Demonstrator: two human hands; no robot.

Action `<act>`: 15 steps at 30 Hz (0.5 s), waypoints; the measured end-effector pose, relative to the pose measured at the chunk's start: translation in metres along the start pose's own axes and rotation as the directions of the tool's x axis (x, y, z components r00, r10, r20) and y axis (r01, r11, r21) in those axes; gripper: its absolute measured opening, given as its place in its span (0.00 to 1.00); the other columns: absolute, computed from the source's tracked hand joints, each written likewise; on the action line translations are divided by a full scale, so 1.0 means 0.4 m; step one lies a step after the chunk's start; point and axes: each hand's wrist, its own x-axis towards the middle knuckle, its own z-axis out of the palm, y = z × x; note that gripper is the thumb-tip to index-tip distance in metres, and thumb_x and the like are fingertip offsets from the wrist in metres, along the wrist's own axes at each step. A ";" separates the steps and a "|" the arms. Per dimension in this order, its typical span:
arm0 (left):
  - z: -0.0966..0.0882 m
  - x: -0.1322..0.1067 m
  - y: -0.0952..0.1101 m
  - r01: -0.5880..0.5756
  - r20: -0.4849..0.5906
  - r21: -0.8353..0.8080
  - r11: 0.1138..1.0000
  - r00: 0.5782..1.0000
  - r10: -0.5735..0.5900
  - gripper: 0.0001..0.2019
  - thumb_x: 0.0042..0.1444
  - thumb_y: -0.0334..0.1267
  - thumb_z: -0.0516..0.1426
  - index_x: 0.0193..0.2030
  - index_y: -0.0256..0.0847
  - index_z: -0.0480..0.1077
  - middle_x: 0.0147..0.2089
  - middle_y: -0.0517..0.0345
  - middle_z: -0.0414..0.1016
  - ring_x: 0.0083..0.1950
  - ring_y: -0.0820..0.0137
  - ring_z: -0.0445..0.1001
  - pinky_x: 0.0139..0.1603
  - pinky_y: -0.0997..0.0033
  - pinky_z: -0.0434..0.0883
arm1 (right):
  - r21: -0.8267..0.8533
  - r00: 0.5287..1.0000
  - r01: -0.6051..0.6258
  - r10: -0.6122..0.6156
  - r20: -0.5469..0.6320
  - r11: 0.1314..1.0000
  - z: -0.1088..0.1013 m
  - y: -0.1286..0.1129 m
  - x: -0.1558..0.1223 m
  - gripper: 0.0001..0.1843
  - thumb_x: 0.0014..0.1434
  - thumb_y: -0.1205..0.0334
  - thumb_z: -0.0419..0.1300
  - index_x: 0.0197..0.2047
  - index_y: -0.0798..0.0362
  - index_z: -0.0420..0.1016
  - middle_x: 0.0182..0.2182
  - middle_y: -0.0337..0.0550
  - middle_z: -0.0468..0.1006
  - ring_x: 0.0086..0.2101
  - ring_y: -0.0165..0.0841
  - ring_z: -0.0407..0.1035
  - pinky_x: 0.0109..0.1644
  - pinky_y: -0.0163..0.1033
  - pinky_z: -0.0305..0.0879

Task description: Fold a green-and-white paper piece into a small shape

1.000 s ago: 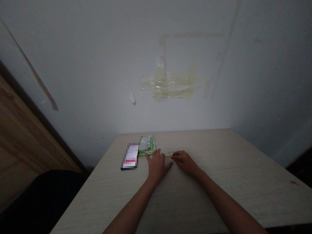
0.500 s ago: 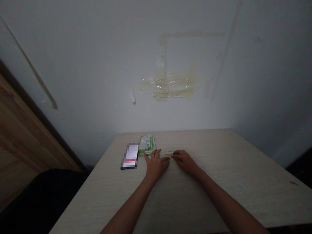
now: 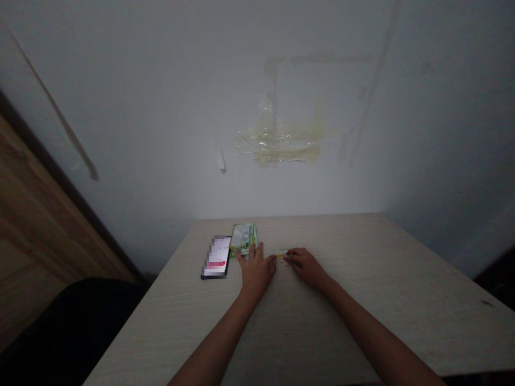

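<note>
A small flat packet, pale green with a yellow-orange band, lies on the table between my hands. My right hand has its fingers drawn together on the packet's right end. My left hand is open, palm down, with its fingers spread over the near edge of a stack of green-and-white packets. Its thumb reaches to the left end of the small packet. Fine print on the packets is too small to read, and my fingers cover part of the small one.
A phone with a lit, partly blurred screen lies left of the stack. The pale wooden table meets a wall with old tape marks. A dark rounded object and wooden panelling stand at the left.
My left hand's fingers have shifted slightly left over the stack, and its thumb has drawn back a little along the small packet. My right hand has hardly moved.
</note>
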 end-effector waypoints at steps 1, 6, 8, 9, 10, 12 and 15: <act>-0.002 0.000 0.001 0.001 -0.002 0.001 1.000 1.000 -0.001 0.12 0.60 0.50 0.53 0.45 0.61 0.77 0.65 0.54 0.65 0.67 0.49 0.57 0.63 0.25 0.28 | 0.000 1.000 0.000 0.000 -0.003 1.000 0.000 0.000 0.000 0.16 0.63 0.64 0.54 0.50 0.47 0.78 0.48 0.47 0.76 0.49 0.37 0.67 0.56 0.47 0.64; -0.008 -0.007 0.006 0.001 0.015 -0.005 1.000 1.000 0.000 0.13 0.60 0.47 0.54 0.47 0.60 0.76 0.65 0.53 0.65 0.67 0.48 0.57 0.63 0.24 0.29 | 0.003 1.000 -0.007 0.007 -0.001 1.000 0.003 0.002 0.000 0.16 0.63 0.65 0.54 0.50 0.47 0.78 0.48 0.47 0.77 0.49 0.37 0.67 0.56 0.47 0.64; -0.007 -0.010 0.007 0.001 0.020 -0.008 1.000 1.000 -0.001 0.13 0.60 0.47 0.54 0.48 0.60 0.76 0.65 0.54 0.64 0.68 0.48 0.56 0.63 0.24 0.29 | 0.004 1.000 -0.010 0.010 -0.002 1.000 0.004 0.004 0.000 0.16 0.62 0.65 0.55 0.50 0.47 0.78 0.48 0.47 0.77 0.49 0.38 0.67 0.56 0.48 0.64; -0.005 -0.011 0.007 0.002 0.020 -0.008 1.000 1.000 -0.002 0.13 0.60 0.47 0.54 0.48 0.60 0.76 0.66 0.54 0.64 0.68 0.48 0.56 0.63 0.24 0.29 | 0.005 1.000 -0.012 0.012 -0.004 1.000 0.004 0.004 0.000 0.16 0.62 0.65 0.55 0.50 0.47 0.78 0.48 0.47 0.77 0.49 0.38 0.67 0.56 0.48 0.64; -0.004 -0.011 0.007 0.003 0.020 -0.007 1.000 1.000 -0.003 0.13 0.60 0.47 0.54 0.48 0.60 0.76 0.65 0.54 0.65 0.68 0.48 0.56 0.63 0.25 0.29 | 0.006 1.000 -0.014 0.014 -0.005 1.000 0.004 0.005 0.000 0.16 0.62 0.65 0.54 0.50 0.46 0.78 0.48 0.46 0.77 0.49 0.38 0.67 0.56 0.48 0.64; -0.003 -0.011 0.006 0.004 0.020 -0.003 1.000 1.000 -0.003 0.13 0.60 0.47 0.53 0.49 0.59 0.76 0.65 0.53 0.65 0.68 0.48 0.56 0.63 0.24 0.29 | 0.006 1.000 -0.018 0.018 0.002 1.000 0.003 0.003 0.000 0.16 0.62 0.65 0.54 0.50 0.46 0.78 0.49 0.46 0.76 0.50 0.38 0.67 0.57 0.48 0.63; -0.004 -0.011 0.006 -0.008 0.021 0.006 1.000 1.000 0.008 0.14 0.59 0.45 0.54 0.50 0.58 0.75 0.66 0.52 0.64 0.68 0.47 0.56 0.63 0.24 0.29 | 0.000 1.000 -0.017 0.017 0.016 1.000 -0.001 -0.001 0.001 0.17 0.62 0.66 0.54 0.51 0.46 0.77 0.49 0.46 0.76 0.50 0.38 0.67 0.57 0.48 0.63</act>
